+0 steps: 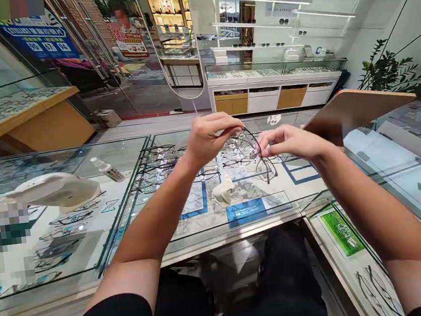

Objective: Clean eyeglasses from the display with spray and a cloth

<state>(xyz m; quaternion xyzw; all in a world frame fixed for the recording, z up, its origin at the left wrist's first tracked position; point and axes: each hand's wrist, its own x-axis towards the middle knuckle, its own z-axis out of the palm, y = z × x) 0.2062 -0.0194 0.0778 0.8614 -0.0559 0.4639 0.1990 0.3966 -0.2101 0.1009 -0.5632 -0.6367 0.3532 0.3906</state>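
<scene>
A pair of thin dark-framed glasses (267, 172) is held up between my two hands, above the glass display counter (189, 239). My left hand (213, 133) pinches its upper end between thumb and fingers. My right hand (282, 142) grips the frame on the other side, near its middle, with fingers bent. Below the glasses, a crumpled pale cloth (224, 192) lies on the counter top, beside a blue and white card (246, 212). Rows of glasses (156, 169) show under the glass to the left of my left hand.
A small white spray bottle (108, 169) and a white curved object (58, 189) are on the counter at the left. At the right, a wooden board (360, 105) rises near my right forearm. A lower case (344, 264) holds a green card and glasses.
</scene>
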